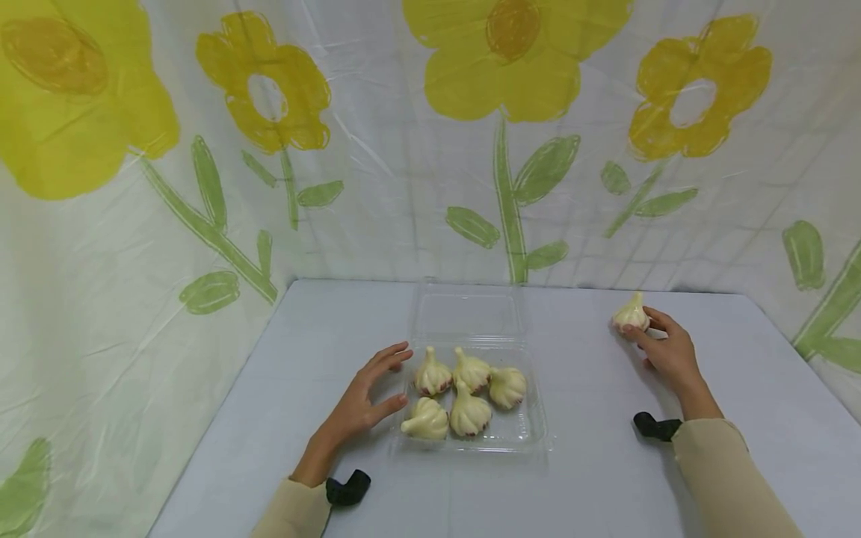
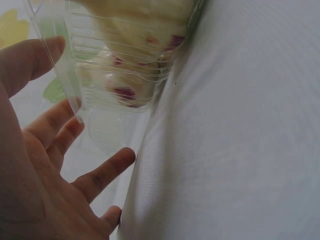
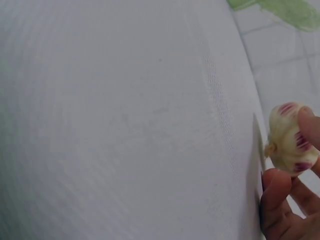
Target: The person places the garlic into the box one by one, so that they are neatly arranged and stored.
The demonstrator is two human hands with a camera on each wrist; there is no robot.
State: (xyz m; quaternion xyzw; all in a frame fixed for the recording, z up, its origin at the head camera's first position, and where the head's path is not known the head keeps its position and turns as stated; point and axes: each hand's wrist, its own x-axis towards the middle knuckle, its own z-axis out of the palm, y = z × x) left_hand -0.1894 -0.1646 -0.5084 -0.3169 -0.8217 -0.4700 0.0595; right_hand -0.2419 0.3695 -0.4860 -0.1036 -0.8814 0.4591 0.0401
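A clear plastic clamshell box (image 1: pixel 507 441) stands on the table with its lid (image 1: pixel 467 310) folded back. Inside lie several white garlic bulbs (image 1: pixel 471 411). At the box's left side is my left hand (image 1: pixel 359 400), its fingers spread and touching or close to the rim; in the left wrist view the thumb and fingertips reach the clear wall (image 2: pixel 120 75). Near the table's far right edge my right hand (image 1: pixel 669 355) pinches one garlic bulb (image 1: pixel 631 314) between thumb and fingers. The right wrist view shows purple streaks on this garlic bulb (image 3: pixel 290 137).
A white cloth covers the table (image 1: pixel 578 486). Behind it and at both sides hangs a white curtain (image 1: pixel 383 224) painted with yellow flowers. A black wrist camera mount (image 1: pixel 348 489) sits by the left sleeve, another black mount (image 1: pixel 655 427) by the right.
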